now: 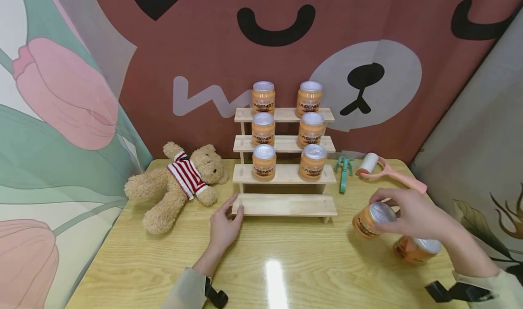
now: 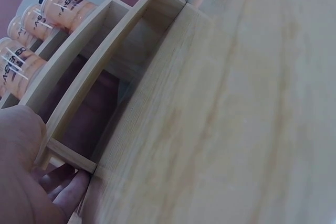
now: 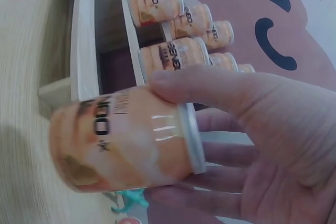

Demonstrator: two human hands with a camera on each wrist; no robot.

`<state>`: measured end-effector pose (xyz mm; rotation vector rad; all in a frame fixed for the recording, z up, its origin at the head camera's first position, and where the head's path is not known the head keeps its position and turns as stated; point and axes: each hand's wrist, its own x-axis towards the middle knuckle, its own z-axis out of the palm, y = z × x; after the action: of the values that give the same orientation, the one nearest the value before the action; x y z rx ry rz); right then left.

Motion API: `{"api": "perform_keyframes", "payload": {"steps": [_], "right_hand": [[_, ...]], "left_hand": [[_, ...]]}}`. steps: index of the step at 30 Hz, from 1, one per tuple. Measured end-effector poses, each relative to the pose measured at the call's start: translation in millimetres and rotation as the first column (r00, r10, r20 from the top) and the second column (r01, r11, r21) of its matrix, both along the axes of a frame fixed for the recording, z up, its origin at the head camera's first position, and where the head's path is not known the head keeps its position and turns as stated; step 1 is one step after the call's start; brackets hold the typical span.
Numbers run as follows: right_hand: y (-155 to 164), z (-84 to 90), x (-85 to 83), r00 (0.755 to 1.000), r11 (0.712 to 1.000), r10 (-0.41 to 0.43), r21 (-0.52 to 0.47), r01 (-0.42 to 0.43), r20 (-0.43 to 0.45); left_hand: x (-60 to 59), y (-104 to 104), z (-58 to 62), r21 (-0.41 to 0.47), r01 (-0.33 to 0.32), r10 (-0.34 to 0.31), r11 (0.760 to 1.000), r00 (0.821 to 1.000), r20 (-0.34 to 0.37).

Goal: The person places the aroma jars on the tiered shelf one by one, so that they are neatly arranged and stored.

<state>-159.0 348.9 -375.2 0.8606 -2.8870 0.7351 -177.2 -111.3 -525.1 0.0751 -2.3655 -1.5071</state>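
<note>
On the wooden surface [image 1: 286, 272], the left hand [image 1: 224, 227] rests with straight fingers against the left end of the bottom step of a stepped wooden rack [image 1: 284, 204], which carries six orange jars [image 1: 263, 162] on its upper three steps. At four o'clock from the rack the right hand [image 1: 412, 213] grips a tilted orange jar [image 1: 369, 220], with another jar [image 1: 416, 250] lying just beside it at five o'clock. A teddy bear [image 1: 177, 182] lies at nine o'clock from the rack, and a green tool [image 1: 344, 168] and a pink roller [image 1: 384, 170] lie at three o'clock.

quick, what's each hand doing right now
Left hand: open, fingers resting on the wooden stand's bottom step.
Right hand: holding an orange jar by its lid end.
</note>
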Motion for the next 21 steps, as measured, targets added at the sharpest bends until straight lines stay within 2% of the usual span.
{"api": "perform_keyframes", "payload": {"steps": [3, 7, 13, 21], "right_hand": [[-7.5, -0.4, -3.7, 0.994, 0.999, -0.046, -0.028, 0.043, -0.096], [-22.1, -0.3, -8.4, 0.980, 0.991, -0.113, -0.090, 0.099, -0.161], [-44.6, 1.8, -16.8, 0.976, 0.974, -0.158, -0.184, 0.130, -0.150], [-67.9, -0.3, -24.8, 0.975, 0.974, -0.146, -0.199, 0.112, -0.167]], "left_hand": [[0.5, 0.4, 0.4, 0.003, 0.003, -0.003, 1.000, 1.000, -0.003], [0.5, 0.7, 0.8, -0.001, 0.002, -0.002, 1.000, 1.000, -0.004], [0.7, 1.4, 2.1, -0.005, -0.001, 0.000, 1.000, 1.000, -0.007], [1.9, 1.8, 1.8, -0.002, -0.010, 0.010, 1.000, 1.000, -0.005]]}}
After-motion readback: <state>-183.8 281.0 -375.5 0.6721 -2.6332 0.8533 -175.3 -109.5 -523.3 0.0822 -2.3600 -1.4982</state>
